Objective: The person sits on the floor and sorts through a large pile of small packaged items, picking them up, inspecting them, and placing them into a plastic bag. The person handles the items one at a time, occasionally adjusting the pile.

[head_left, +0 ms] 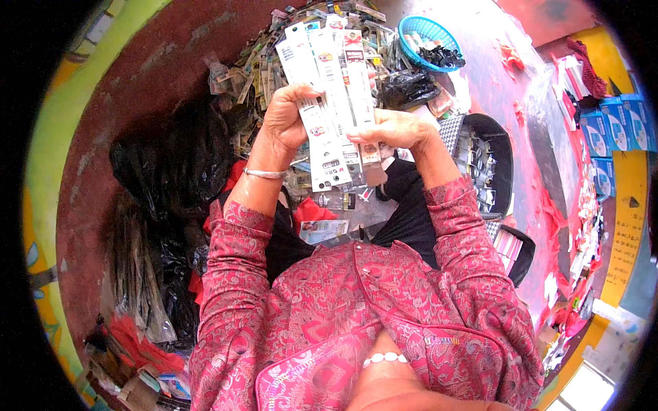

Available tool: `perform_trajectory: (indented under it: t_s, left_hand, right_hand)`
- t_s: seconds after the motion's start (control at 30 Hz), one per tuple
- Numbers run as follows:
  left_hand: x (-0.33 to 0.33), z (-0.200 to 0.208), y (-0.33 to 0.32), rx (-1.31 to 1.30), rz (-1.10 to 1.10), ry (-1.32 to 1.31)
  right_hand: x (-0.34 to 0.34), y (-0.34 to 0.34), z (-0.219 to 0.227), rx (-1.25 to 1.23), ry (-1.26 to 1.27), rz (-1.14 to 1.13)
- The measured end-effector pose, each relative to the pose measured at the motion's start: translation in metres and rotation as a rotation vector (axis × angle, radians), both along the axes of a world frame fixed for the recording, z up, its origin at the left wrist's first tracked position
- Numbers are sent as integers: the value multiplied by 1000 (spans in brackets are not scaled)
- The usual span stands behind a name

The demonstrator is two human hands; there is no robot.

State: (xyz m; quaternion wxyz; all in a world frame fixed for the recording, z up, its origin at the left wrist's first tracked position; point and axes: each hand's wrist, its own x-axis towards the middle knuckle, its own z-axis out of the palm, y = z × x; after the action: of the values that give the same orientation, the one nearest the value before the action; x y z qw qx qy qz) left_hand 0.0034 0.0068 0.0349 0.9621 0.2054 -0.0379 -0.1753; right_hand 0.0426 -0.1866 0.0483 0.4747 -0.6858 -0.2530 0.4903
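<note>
Several long, narrow white printed strips (334,109), which look like flat packets or cards, are fanned out between my two hands. My left hand (286,118) grips them at their left edge, its thumb lying across the front. From the other side, my right hand (396,130) pinches the strips with its thumb on their face; the fingers behind are partly hidden. A large heap of similar small flat packets (257,72) lies just beyond and below the strips. Loose packets (325,231) also lie between my knees.
A blue plastic basket (430,42) with black pieces stands at the far right of the heap, near a black plastic bag (409,89). To my right is a black-edged box (488,164) of packets. Black bags (175,161) lie left; blue boxes (619,127) are stacked far right.
</note>
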Motion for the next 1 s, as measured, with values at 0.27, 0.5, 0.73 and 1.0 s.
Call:
perform_trajectory:
  t_s: [0.27,0.5,0.73,1.0]
  left_hand:
    - [-4,11,-13,154,-38,-48]
    - [-5,13,-16,316,180,68]
    - [-1,-3,-18,419,106,136]
    - [-23,14,-37,590,-70,39]
  right_hand:
    - [-1,8,11,-78,39,225]
    - [-11,13,35,-44,-160,73]
    - [21,-13,41,329,-789,-612]
    - [30,22,12,209,-1651,-443]
